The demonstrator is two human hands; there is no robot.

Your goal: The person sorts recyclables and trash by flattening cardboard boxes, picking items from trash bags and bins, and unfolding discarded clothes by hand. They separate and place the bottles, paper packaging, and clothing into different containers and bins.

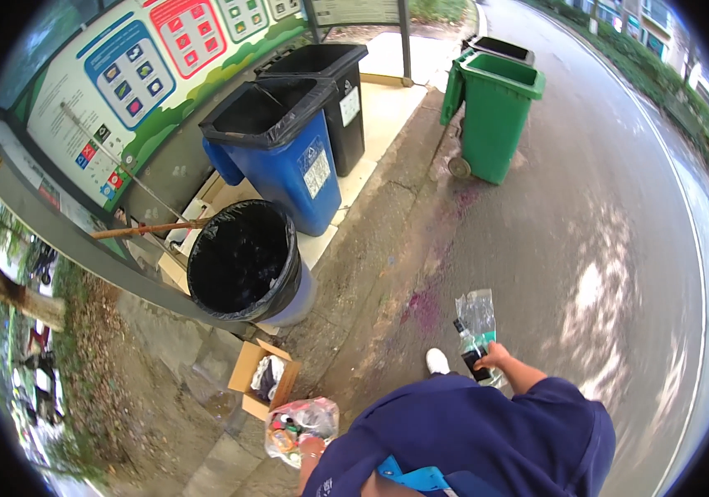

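My right hand (494,356) is closed around a dark-labelled glass bottle (477,364) with a black cap, its neck pointing up and away from me. A clear plastic bag (476,308) with a green part lies behind the bottle, in the same grip. At lower left, my left hand (311,447) grips a see-through plastic bag (321,414) full of mixed rubbish; its fingertips are hidden. Right beside that bag stands an open cardboard box (247,369) with white and dark stuff inside. Whether the box is also held I cannot tell.
A round bin (292,302) with a black liner stands ahead on the left. Behind it are a blue wheeled bin (301,178) and a black bin (350,108). Green bins (495,124) stand at the road's edge. A wooden handle (143,230) leans near the sign board (65,153).
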